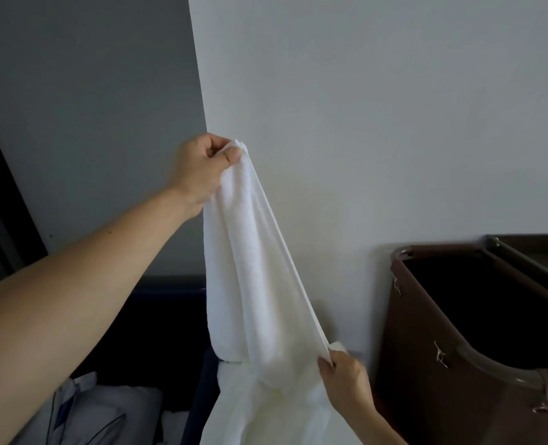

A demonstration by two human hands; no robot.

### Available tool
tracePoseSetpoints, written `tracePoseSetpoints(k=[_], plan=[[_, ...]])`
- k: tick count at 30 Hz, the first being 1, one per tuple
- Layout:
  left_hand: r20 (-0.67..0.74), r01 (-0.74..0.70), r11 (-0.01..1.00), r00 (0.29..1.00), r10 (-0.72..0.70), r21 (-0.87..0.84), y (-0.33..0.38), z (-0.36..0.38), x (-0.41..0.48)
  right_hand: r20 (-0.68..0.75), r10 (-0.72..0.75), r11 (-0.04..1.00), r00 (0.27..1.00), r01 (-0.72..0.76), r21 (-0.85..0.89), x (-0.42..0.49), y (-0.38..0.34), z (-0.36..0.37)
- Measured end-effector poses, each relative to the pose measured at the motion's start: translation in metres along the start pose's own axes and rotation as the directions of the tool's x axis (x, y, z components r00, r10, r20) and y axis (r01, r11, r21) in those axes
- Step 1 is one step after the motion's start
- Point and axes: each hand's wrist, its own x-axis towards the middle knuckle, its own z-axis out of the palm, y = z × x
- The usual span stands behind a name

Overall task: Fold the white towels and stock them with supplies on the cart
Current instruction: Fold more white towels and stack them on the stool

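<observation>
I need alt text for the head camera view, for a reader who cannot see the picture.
A person's left hand pinches a white towel high by one corner, while the right hand holds a lower corner, pulling one edge taut before a white wall. A brown bin stands at right.

- The left arm (73, 300) is bare and reaches forward and upward from the lower left, nearly straight.
- The left hand (202, 170) is held high, with thumb and curled fingers pinching the top of the white towel (250, 268).
- The right forearm (386, 427) rises from the bottom edge.
- The right hand (343, 377) is much lower, its fingers pinching the towel's taut edge.
</observation>
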Motion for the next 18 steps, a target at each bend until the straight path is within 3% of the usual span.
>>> tracePoseSetpoints(k=[2,4,7,9,11,13,15,18], plan=[[-0.052,-0.019,1.000,0.998,0.020,0.017,0.002,-0.010,0.008,0.027,0.084,0.984,0.996,-0.087,0.158,0.019,0.001,-0.020],[-0.155,-0.020,0.998,0.988,0.029,0.056,0.001,-0.028,0.020,-0.074,0.142,0.928,0.987,-0.107,0.356,0.048,-0.013,-0.066],[-0.372,0.039,0.991,0.928,0.011,0.127,-0.007,-0.066,0.041,-0.316,0.096,0.836,0.944,0.096,0.540,0.089,-0.062,-0.169],[-0.478,0.093,0.982,0.878,-0.003,0.165,-0.019,-0.089,0.051,-0.376,-0.073,0.800,0.924,0.279,0.531,0.098,-0.097,-0.230],[-0.542,0.166,0.964,0.840,-0.027,0.209,-0.033,-0.103,0.053,-0.279,-0.265,0.862,0.923,0.356,0.361,0.092,-0.118,-0.263],[-0.540,0.244,0.933,0.839,-0.067,0.264,-0.049,-0.109,0.049,-0.057,-0.337,0.933,0.940,0.341,0.118,0.083,-0.121,-0.268],[-0.519,0.289,0.915,0.848,-0.109,0.280,-0.065,-0.108,0.039,0.136,-0.298,0.952,0.945,0.305,-0.034,0.076,-0.108,-0.256],[-0.515,0.353,0.915,0.831,-0.210,0.196,-0.084,-0.100,0.025,0.248,-0.229,0.972,0.941,0.236,0.002,0.070,-0.085,-0.239]])
